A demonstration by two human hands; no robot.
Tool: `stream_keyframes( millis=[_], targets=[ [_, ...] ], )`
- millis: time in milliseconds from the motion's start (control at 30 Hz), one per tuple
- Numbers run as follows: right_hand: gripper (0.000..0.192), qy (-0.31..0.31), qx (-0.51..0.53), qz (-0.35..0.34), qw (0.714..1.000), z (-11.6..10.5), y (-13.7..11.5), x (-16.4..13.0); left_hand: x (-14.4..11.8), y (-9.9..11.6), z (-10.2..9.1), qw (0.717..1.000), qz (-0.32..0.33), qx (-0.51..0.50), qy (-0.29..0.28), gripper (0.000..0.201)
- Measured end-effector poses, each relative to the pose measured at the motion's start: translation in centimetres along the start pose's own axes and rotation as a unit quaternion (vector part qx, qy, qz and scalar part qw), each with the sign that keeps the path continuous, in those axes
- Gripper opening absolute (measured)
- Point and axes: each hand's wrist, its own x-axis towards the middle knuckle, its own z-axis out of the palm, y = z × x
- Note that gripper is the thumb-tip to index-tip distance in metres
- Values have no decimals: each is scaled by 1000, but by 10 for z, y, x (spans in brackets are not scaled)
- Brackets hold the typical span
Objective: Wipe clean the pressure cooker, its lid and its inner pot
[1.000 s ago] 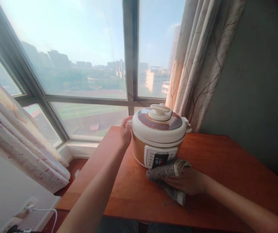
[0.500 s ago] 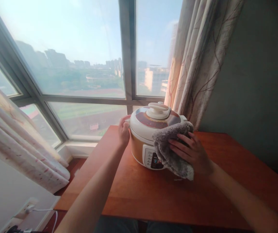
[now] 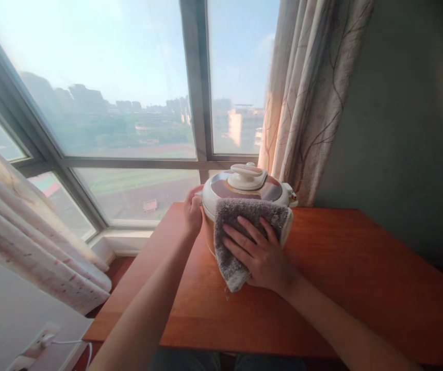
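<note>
A white and gold-brown electric pressure cooker stands upright on the wooden table, its white lid knob on top. My left hand is closed around the side handle at the cooker's left. My right hand keeps a thick grey cloth pressed against the cooker's front, its fingers spread over the fabric. The cloth covers the control panel and hangs down to a pale corner near the table. At the cooker's right, the other handle is uncovered.
The reddish-brown table ends close to my lap. Behind it are large windows, with a patterned curtain at the right and another curtain at the left. A white plug with a cord sits in a wall socket, lower left.
My right hand has moved left with the cloth across the cooker's front, and the control panel is now hidden. The cooker's right handle has come into sight. My left hand stays on its handle.
</note>
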Motion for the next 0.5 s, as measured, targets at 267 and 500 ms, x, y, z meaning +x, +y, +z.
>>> stream_keyframes(
  millis=[267, 500],
  targets=[
    [53, -206, 209, -135, 946, 45, 11, -83, 1, -7, -3, 1000, -18, 2, 0, 33],
    [75, -258, 252, -10, 933, 24, 22, -143, 1, -12, -3, 1000, -19, -5, -6, 33]
  ],
)
